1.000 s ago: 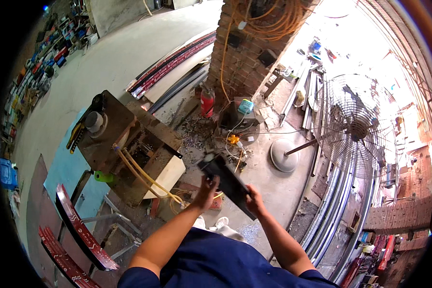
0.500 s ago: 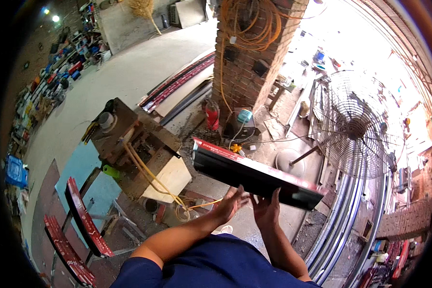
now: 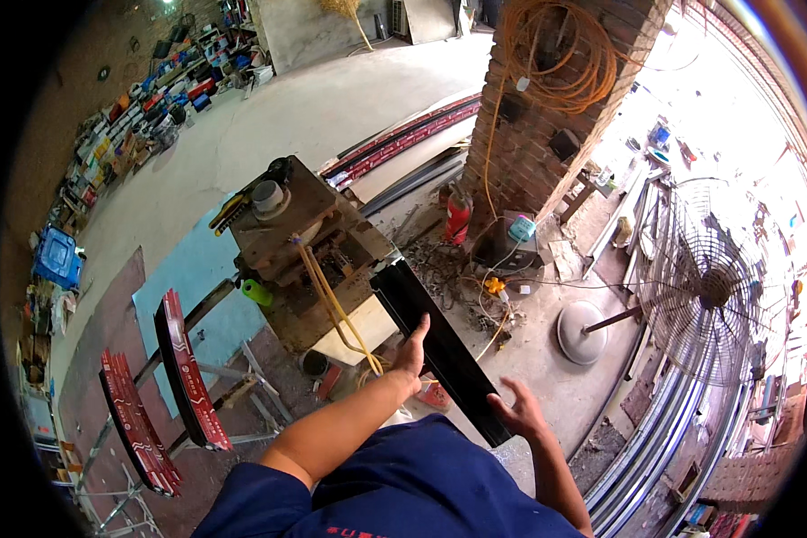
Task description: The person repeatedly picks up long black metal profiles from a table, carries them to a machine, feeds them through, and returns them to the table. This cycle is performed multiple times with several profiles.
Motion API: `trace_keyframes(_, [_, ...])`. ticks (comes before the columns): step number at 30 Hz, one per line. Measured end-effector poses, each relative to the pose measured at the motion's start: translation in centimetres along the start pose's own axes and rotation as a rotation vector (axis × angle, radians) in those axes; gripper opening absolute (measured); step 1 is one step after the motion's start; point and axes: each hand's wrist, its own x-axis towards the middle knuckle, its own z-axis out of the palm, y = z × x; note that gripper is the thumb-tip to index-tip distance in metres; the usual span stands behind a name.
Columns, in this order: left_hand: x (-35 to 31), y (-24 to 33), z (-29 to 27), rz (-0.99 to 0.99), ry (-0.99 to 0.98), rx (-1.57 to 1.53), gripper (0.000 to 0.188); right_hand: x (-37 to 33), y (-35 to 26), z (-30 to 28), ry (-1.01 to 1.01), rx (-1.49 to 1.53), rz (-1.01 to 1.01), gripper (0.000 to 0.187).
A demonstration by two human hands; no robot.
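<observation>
A long black channel-shaped profile (image 3: 444,354) lies slantwise in front of my body, its far end beside the corner of the worn metal machine table (image 3: 368,255). My left hand (image 3: 409,359) is closed on its near-left side, thumb laid over the black face and fingers hidden beneath. At the lower right end, my right hand (image 3: 522,412) has its fingers spread off the profile, with the thumb at its edge. A yellow hose (image 3: 327,300) arches over the machine, and a green bottle (image 3: 256,292) stands by its left side.
Red-filmed profiles (image 3: 188,372) rest on a metal stand at the left. A brick pillar (image 3: 533,134) carries coiled orange hose, with a red fire extinguisher (image 3: 457,220) at its foot. At right are a large caged fan (image 3: 704,287) and long metal bars (image 3: 641,439).
The profile has turned clockwise and tilted, so its red-filmed side no longer shows. Its far end is now at the machine table. My left hand has closed on it; the view has shifted left.
</observation>
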Motion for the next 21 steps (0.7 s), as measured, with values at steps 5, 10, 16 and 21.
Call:
trace_keyframes(5, [4.9, 0.2, -6.0, -0.053, 0.075, -0.03, 0.107, 3.3, -3.3, 3.5, -0.291, 0.005, 0.295, 0.056])
trace_keyframes(10, [6.4, 2.1, -9.6, 0.08, 0.119, -0.041, 0.106, 5.7, -5.7, 5.0, -0.342, -0.033, 0.324, 0.055])
trace_keyframes(16, [7.5, 3.6, -12.0, 0.281, 0.199, -0.017, 0.094, 7.1, -5.9, 7.1, -0.389, -0.001, 0.306, 0.057])
trace_keyframes(21, [6.0, 5.3, -11.3, 0.314, 0.316, 0.13, 0.084, 7.2, -7.6, 6.7, -0.466, -0.059, 0.378, 0.057])
